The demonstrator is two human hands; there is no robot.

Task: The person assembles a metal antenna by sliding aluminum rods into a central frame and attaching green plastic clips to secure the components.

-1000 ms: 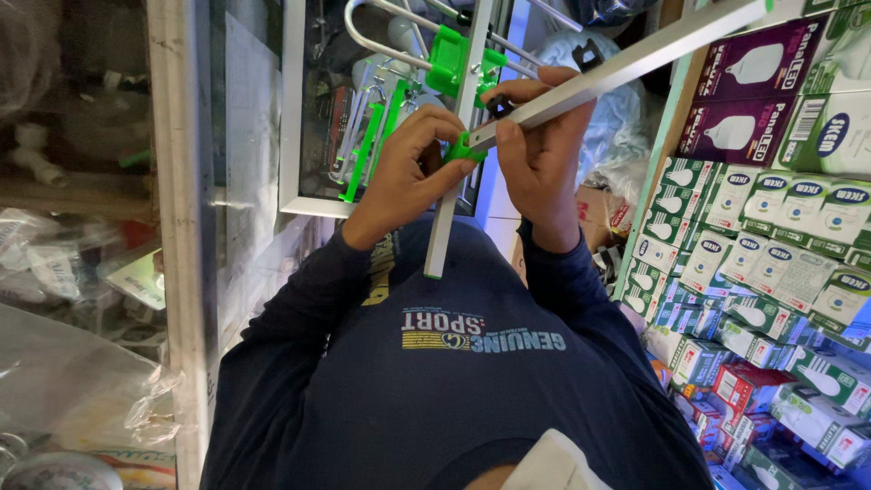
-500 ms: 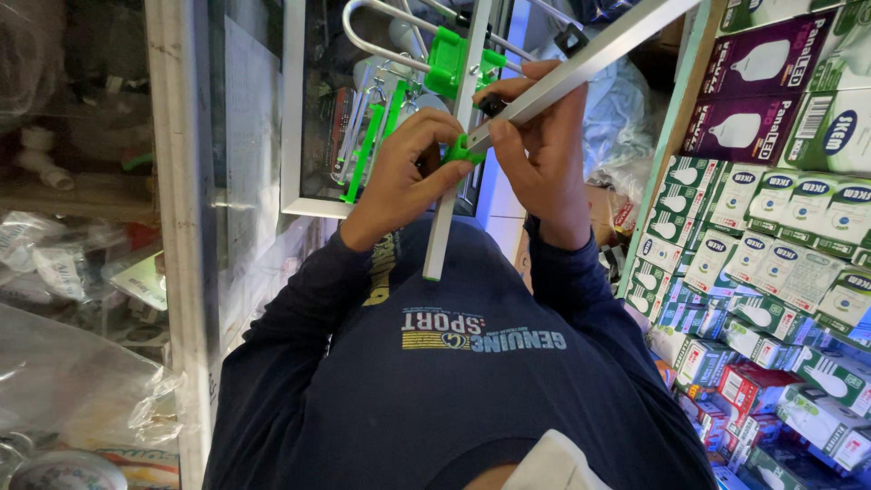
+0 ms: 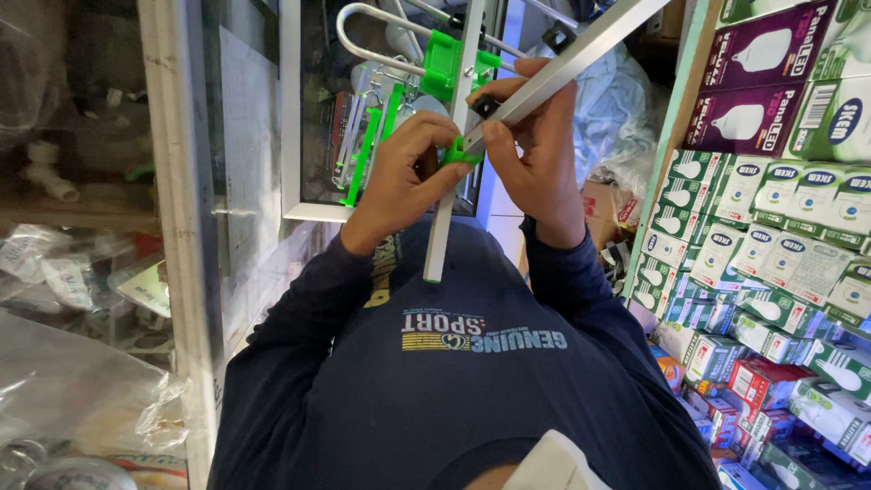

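I hold an antenna-like frame of silver metal bars up in front of my chest. My left hand (image 3: 405, 177) pinches a small green plastic clip (image 3: 460, 151) on the upright square bar (image 3: 442, 231). A slanted silver bar (image 3: 581, 56) meets that clip, and my right hand (image 3: 535, 150) grips the bar's near end there. Higher on the upright bar sits a larger green bracket (image 3: 443, 63) carrying a curved metal loop (image 3: 363, 41). More green-clipped rods (image 3: 366, 154) hang behind my left hand.
A white-framed glass cabinet (image 3: 290, 118) stands right behind the frame, and a white post (image 3: 177, 236) rises at the left. Plastic bags and pipe fittings (image 3: 50, 172) fill the left shelves. Stacked light-bulb boxes (image 3: 780, 218) line the right side.
Both hands stay on the clip joint, with only slight finger shifts. The view has moved a little.
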